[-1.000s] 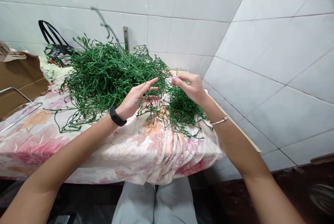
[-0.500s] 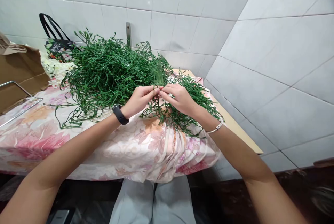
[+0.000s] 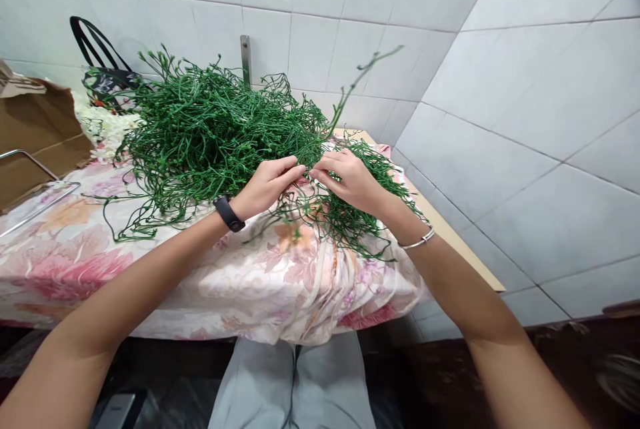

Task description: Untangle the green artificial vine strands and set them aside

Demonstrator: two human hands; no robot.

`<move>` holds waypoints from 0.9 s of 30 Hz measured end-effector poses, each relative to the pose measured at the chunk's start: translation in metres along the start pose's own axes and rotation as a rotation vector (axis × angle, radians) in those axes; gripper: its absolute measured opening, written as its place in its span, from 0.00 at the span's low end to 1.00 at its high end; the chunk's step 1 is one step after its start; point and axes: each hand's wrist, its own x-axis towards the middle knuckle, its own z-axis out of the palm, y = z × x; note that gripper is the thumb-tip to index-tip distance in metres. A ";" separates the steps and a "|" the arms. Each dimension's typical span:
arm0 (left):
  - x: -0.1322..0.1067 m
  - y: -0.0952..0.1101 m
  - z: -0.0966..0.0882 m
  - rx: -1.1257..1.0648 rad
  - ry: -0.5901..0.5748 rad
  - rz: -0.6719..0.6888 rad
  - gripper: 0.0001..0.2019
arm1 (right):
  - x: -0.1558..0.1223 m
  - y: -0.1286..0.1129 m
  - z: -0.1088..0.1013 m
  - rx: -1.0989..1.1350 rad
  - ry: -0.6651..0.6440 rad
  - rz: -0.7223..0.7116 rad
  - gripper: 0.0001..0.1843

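My left hand (image 3: 273, 182), with a black band on the wrist, is closed in a pinch at the front of a large tangled heap of green artificial flower stems (image 3: 210, 129). Fingertip to fingertip with it, my right hand (image 3: 347, 179) pinches too. A single green stem (image 3: 363, 72) sticks up and to the right from behind the fingers, its tip blurred. Between the hands its lower part is mostly hidden. Under and beside my right hand lies a smaller pile of green stems (image 3: 353, 235).
A floral cloth (image 3: 200, 282) covers the table. To the left are a cardboard box (image 3: 40, 142), a bent metal rod (image 3: 45, 205), white artificial flowers (image 3: 113, 129) and a black floral bag (image 3: 107, 85). White tiled walls (image 3: 320, 49) stand behind and to the right.
The green stem has come into clear view, standing up to the right above my hands; earlier it was a short blur. My fingertips have parted slightly.
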 end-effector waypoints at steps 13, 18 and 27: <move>-0.006 0.008 0.017 0.303 0.224 0.081 0.17 | 0.003 -0.038 0.010 -0.171 0.110 0.169 0.15; -0.007 0.011 0.014 0.347 0.272 0.098 0.17 | 0.004 -0.045 0.011 -0.326 0.119 0.159 0.16; -0.008 0.017 0.009 0.432 0.277 0.202 0.16 | 0.005 -0.043 0.019 -0.431 0.180 0.128 0.17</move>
